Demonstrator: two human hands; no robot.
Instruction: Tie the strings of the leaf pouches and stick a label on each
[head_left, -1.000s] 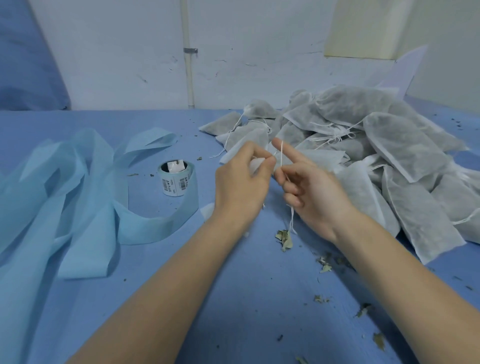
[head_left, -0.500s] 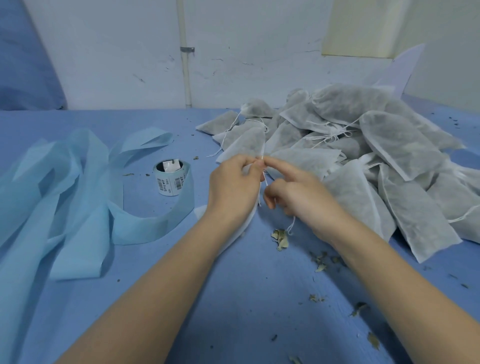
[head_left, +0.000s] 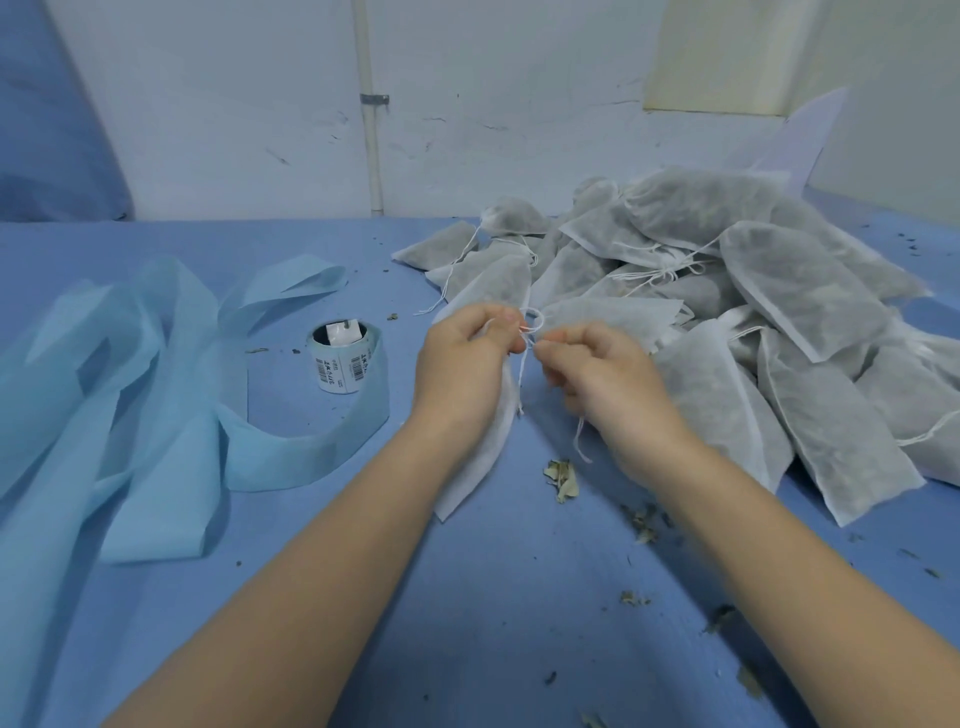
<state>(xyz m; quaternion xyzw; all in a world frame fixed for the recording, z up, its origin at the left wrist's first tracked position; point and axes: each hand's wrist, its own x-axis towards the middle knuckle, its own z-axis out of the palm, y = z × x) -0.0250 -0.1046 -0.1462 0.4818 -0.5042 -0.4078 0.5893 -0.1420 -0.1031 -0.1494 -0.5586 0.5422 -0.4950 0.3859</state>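
Crumbled leaf bits (head_left: 562, 477) lie nearest, lower centre. At mid-frame the left hand (head_left: 467, 358) pinches the leaf pouch (head_left: 485, 457) neck, and the right hand (head_left: 602, 374) pinches its string (head_left: 532, 325), now crossed into a small loop where a second ago it ran straight: the knot is forming. Beyond, left, the label roll (head_left: 340, 366) waits.

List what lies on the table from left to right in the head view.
Blue backing strip → label roll → left hand → string → right hand → pile of leaf pouches.
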